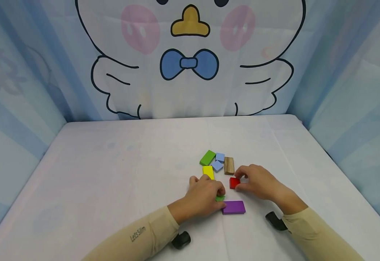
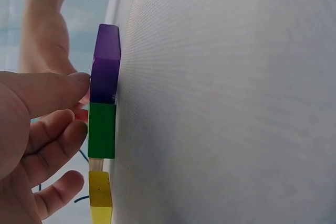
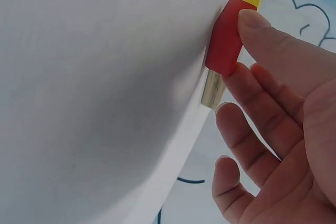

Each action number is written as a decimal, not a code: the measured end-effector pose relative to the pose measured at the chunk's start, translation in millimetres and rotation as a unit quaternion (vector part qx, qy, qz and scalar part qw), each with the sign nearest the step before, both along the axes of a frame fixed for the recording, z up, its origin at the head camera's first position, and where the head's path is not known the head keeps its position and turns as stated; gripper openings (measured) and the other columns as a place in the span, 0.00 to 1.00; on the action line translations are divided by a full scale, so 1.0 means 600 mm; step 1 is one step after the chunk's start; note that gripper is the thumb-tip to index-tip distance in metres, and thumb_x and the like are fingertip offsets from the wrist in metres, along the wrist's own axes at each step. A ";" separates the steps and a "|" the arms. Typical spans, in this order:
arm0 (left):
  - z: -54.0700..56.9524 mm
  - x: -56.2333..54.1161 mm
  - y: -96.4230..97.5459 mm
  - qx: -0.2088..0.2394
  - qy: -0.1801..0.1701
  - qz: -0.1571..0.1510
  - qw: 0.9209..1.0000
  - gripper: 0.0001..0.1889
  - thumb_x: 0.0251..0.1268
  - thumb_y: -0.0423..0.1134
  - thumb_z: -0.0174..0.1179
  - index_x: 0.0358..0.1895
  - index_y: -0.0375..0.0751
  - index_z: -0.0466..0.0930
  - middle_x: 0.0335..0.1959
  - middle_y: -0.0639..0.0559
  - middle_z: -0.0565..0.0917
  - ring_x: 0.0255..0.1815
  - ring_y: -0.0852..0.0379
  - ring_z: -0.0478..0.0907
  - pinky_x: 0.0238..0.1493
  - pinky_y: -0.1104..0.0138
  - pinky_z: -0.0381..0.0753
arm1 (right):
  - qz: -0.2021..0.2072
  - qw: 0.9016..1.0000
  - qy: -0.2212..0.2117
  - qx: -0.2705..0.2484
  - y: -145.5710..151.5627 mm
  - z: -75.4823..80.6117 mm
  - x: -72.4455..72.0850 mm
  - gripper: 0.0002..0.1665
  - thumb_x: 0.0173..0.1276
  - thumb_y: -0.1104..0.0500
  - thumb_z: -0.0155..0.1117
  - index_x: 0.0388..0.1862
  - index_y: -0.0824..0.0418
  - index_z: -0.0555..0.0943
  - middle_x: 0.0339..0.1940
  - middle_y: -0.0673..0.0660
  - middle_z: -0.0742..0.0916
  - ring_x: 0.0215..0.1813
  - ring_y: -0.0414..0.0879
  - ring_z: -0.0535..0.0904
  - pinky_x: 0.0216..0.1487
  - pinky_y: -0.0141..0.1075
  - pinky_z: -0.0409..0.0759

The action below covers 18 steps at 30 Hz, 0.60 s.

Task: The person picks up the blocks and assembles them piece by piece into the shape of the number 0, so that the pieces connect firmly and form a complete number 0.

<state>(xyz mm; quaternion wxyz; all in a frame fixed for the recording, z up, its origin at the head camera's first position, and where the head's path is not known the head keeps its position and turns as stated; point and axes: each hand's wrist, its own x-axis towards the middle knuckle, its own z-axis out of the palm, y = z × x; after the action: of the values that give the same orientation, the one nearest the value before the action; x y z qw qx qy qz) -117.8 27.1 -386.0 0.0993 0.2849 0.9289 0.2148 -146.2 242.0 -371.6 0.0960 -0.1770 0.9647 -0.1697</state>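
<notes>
My right hand [image 1: 259, 183] pinches a red block [image 3: 228, 38] between thumb and fingertips, low over the white table. Beside it, my left hand [image 1: 203, 195] hovers with loosely bent fingers over a green block [image 2: 102, 130], partly hidden in the head view. Its thumb tip lies at the upper edge of a purple block [image 1: 233, 207], and in the left wrist view the fingertips show just above the green block. Purple and green blocks sit end to end. Just beyond the left fingers is a yellow block [image 1: 208, 172].
Farther back lie another green block [image 1: 207, 158], two light blue blocks [image 1: 220, 157] and a wooden block [image 1: 229, 165], close together. The white table [image 1: 128, 156] extends to a curtain [image 1: 190, 98] with a cartoon print. Black wrist cameras [image 1: 181, 240] hang under both forearms.
</notes>
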 end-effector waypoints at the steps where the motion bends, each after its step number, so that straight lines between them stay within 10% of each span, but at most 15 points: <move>1: 0.000 0.000 0.000 0.000 0.000 0.000 1.000 0.13 0.58 0.51 0.73 0.43 0.52 0.84 0.30 0.67 0.78 0.48 0.56 0.70 0.47 0.54 0.60 | -0.001 1.000 0.001 -0.001 0.002 -0.001 0.000 0.19 0.60 0.55 0.77 0.47 0.60 0.84 0.38 0.50 0.85 0.45 0.50 0.79 0.49 0.48 0.79; 18: 0.000 -0.001 0.002 -0.002 -0.002 0.003 1.000 0.14 0.58 0.51 0.73 0.43 0.52 0.85 0.30 0.67 0.78 0.48 0.56 0.69 0.47 0.54 0.61 | 0.011 0.999 -0.013 -0.031 0.027 0.001 0.010 0.22 0.62 0.57 0.74 0.54 0.60 0.82 0.47 0.52 0.85 0.49 0.51 0.78 0.50 0.48 0.79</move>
<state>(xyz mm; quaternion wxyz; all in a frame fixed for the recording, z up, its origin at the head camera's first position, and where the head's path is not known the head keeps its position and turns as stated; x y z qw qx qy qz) -118.2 28.3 -386.1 0.1005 0.2812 0.9301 0.2141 -140.3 258.1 -371.1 0.1051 -0.1883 0.9556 -0.2007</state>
